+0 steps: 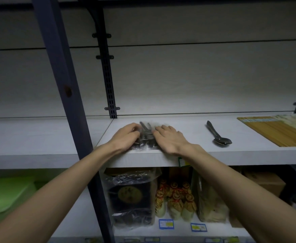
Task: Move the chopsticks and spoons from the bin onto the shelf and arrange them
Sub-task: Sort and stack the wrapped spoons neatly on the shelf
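A clear plastic pack of dark spoons (146, 134) lies on the white shelf board (187, 153) near its front edge. My left hand (126, 135) holds the pack's left side with curled fingers. My right hand (168, 137) lies on its right side, fingers bent over the edge. To the right, a small stack of loose metal spoons (218, 135) rests on the shelf, bowls toward me. Farther right lie packs of bamboo chopsticks (273, 130) side by side. The bin is not in view.
A dark blue upright post (64, 85) crosses the left of the view, and a black slotted bracket (107, 67) runs up the back wall. On the lower shelf stand bagged goods (131, 195), small bottles (175, 199), a cardboard box (266, 183) and a green item (6, 193).
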Demonstrator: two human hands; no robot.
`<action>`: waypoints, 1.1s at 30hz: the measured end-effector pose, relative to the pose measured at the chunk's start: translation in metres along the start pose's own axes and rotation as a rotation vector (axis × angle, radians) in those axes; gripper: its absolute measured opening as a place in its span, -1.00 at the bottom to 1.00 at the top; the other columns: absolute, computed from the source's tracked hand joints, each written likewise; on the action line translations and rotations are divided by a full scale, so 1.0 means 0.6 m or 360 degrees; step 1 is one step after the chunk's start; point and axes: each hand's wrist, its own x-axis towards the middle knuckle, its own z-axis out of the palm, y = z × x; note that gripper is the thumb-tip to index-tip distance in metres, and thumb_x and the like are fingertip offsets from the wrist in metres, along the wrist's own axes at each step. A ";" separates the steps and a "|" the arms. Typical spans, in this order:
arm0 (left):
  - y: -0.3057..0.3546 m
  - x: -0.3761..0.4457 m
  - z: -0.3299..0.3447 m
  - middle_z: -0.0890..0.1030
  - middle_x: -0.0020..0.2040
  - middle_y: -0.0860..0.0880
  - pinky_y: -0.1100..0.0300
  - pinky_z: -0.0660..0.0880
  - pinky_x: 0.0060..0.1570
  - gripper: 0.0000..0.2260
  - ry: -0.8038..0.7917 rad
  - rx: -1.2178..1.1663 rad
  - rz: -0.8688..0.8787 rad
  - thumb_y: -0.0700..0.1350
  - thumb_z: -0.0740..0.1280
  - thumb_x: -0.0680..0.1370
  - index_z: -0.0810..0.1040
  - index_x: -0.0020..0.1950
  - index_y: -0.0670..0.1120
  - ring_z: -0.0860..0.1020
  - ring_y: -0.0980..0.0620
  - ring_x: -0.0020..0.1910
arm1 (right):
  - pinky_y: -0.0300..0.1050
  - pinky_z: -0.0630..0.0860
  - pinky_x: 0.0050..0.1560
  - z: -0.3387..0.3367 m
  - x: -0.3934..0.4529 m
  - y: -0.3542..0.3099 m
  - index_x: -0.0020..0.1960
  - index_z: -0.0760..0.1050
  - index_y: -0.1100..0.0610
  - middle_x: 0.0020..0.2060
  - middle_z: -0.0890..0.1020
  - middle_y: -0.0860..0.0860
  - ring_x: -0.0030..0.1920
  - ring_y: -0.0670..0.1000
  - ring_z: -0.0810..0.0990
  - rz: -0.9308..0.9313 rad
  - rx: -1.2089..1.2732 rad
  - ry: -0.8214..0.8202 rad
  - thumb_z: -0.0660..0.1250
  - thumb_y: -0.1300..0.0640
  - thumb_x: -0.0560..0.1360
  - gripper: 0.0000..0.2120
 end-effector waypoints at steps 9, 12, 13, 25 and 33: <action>0.019 -0.008 0.006 0.34 0.55 0.02 0.03 0.21 0.49 -0.53 -0.0133 0.0149 0.0065 0.09 0.16 0.67 0.29 0.58 0.02 0.32 -0.02 0.50 | 0.20 0.07 0.51 -0.013 -0.027 -0.031 0.54 0.26 0.06 0.54 0.33 0.05 0.53 0.09 0.24 -0.0046 0.0113 0.0052 -0.11 -0.05 0.71 -0.53; 0.017 -0.003 0.006 0.35 0.55 -0.02 0.02 0.25 0.47 -0.55 -0.0151 0.0163 0.0070 -0.12 0.17 0.66 0.32 0.57 -0.01 0.34 -0.03 0.47 | 0.30 0.06 0.51 -0.011 -0.024 -0.005 0.54 0.27 0.04 0.54 0.32 0.03 0.52 0.10 0.25 0.0006 -0.0027 0.0015 -0.14 -0.08 0.69 -0.50; 0.016 -0.001 0.004 0.35 0.55 -0.02 0.04 0.25 0.47 -0.55 -0.0153 0.0134 0.0065 -0.14 0.15 0.65 0.35 0.55 -0.01 0.34 -0.03 0.46 | 0.31 0.11 0.49 -0.009 -0.024 0.005 0.54 0.27 0.02 0.52 0.34 0.03 0.51 0.13 0.28 0.0013 -0.0080 0.0017 -0.15 -0.10 0.69 -0.49; 0.019 -0.004 0.024 0.35 0.56 0.04 -0.03 0.29 0.42 -0.53 -0.0010 0.0565 0.0191 0.12 0.14 0.65 0.31 0.57 0.11 0.33 -0.03 0.49 | 0.20 0.23 0.46 -0.001 -0.015 0.029 0.51 0.27 0.06 0.52 0.32 0.06 0.51 0.14 0.28 0.0025 -0.0012 0.0081 -0.07 -0.08 0.68 -0.53; 0.032 -0.008 0.025 0.18 0.63 0.11 -0.06 0.08 0.53 -0.53 -0.0040 0.0604 0.0167 0.11 0.12 0.66 0.27 0.58 0.15 0.13 0.06 0.59 | 0.28 0.17 0.45 -0.009 -0.016 0.017 0.59 0.15 -0.08 0.61 0.12 -0.05 0.54 0.22 0.17 0.0004 -0.0137 -0.0029 -0.11 -0.14 0.68 -0.50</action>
